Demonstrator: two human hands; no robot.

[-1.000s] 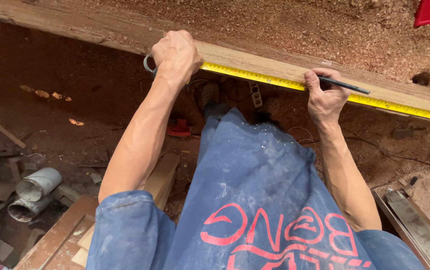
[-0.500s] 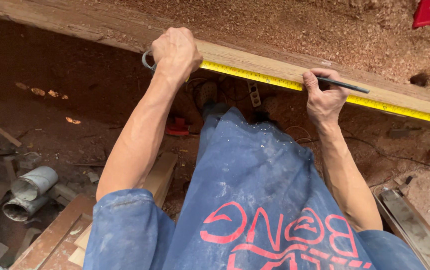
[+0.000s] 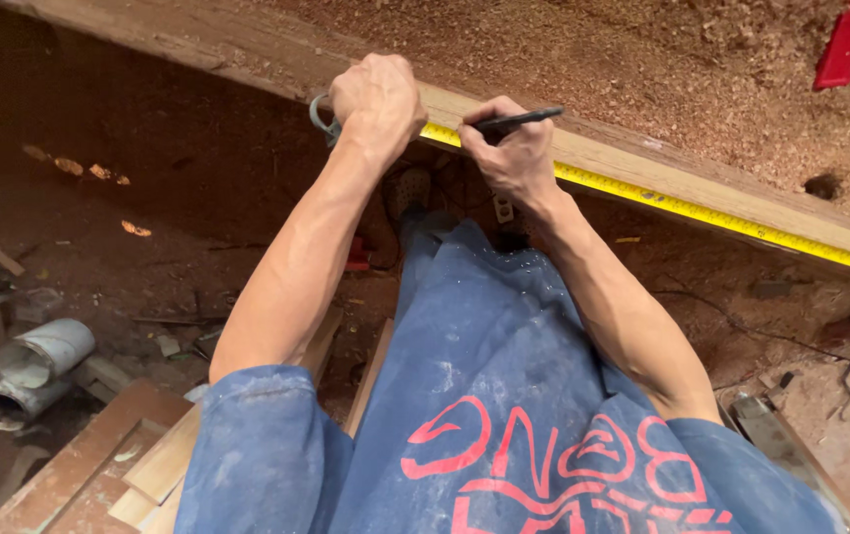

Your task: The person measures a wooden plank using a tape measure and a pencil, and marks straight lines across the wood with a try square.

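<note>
A yellow tape measure (image 3: pixel 702 213) lay stretched along the edge of a long wooden plank (image 3: pixel 642 163). A black pen (image 3: pixel 519 120) was angled over the tape.

Head view, steeply downward, close

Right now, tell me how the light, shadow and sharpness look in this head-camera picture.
Head view: warm, even light on the wooden plank and yellow tape measure; deep shadow under the plank at upper left, hiding detail there. The left hand, right hand and black pen are sharp, with no motion blur; wide-angle stretch bends the forearms outward toward the bottom corners. No glare.
</note>
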